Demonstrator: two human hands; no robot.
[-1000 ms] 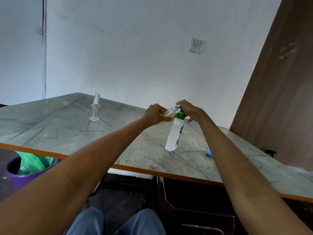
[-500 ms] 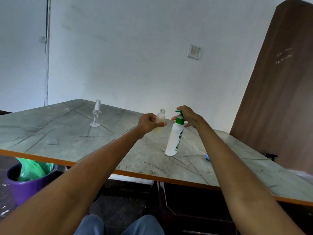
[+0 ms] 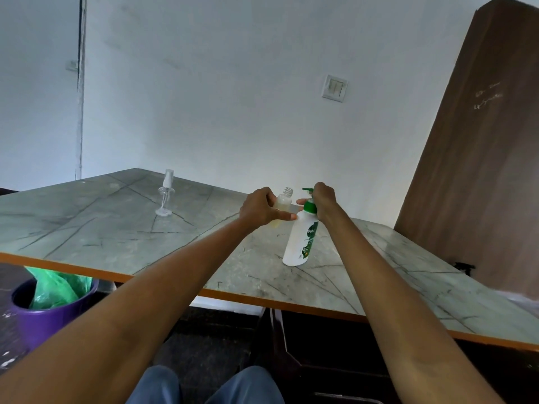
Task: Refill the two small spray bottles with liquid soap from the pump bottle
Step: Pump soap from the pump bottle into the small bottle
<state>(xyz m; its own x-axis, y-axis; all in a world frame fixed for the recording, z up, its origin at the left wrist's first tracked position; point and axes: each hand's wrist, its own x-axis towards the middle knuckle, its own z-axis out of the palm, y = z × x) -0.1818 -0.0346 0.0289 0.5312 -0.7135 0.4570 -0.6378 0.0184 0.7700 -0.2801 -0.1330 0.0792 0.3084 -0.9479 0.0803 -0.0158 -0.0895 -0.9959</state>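
- head view: my left hand (image 3: 258, 209) has its grip curled round a small uncapped spray bottle (image 3: 282, 204), upright, its threaded neck bare, with pale yellowish liquid inside.
- the bottle is held above the bench (image 3: 87, 225), just left of the pump bottle's nozzle.
- my right hand (image 3: 322, 199) sits on top of the pump bottle (image 3: 302, 240), fingers curled over the green pump head (image 3: 309, 196); its grip is wrapped round the pump top.
- the pump bottle is white with a green label, standing on the bench near the middle and leaning a little to the right at the top.
- the spout points left towards the small bottle's mouth; i cannot tell whether they touch.
- a second small spray bottle (image 3: 166, 193), clear and with its sprayer cap on, stands upright far left on the bench, well apart from both hands.
- a purple bin (image 3: 43, 319) with a green bag (image 3: 55, 287) sits on the floor below the bench's near left edge.
- a light switch (image 3: 334, 88) is on the far wall, and a brown wooden panel (image 3: 481, 170) stands at the right.
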